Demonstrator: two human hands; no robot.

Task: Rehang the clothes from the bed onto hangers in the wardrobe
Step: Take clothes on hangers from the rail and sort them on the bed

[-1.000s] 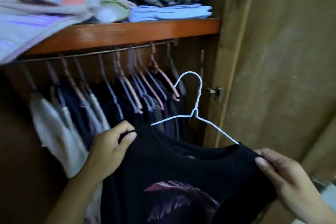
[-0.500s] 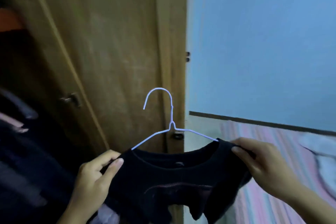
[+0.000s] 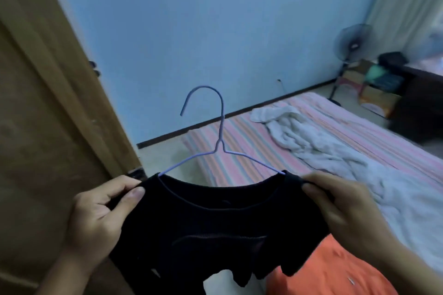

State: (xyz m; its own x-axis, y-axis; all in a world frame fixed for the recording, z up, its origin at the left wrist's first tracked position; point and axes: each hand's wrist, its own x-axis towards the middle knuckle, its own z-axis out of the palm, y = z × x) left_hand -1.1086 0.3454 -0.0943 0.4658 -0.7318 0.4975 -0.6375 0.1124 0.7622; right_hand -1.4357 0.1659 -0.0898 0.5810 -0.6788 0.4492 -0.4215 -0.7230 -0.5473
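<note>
Two hands are holding up a black shirt in front of the person. The left hand is pinching the shirt's left shoulder between thumb and curled fingers. The right hand is pinching the right shoulder the same way. A purple wire hanger is sitting inside the shirt's neck, with its hook sticking up above the collar. A brown wardrobe door is standing on the left. A striped bed is lying behind the shirt, with a white blanket crumpled on it. Something orange is lying below the right hand. A fan is standing near the blue wall.
</note>
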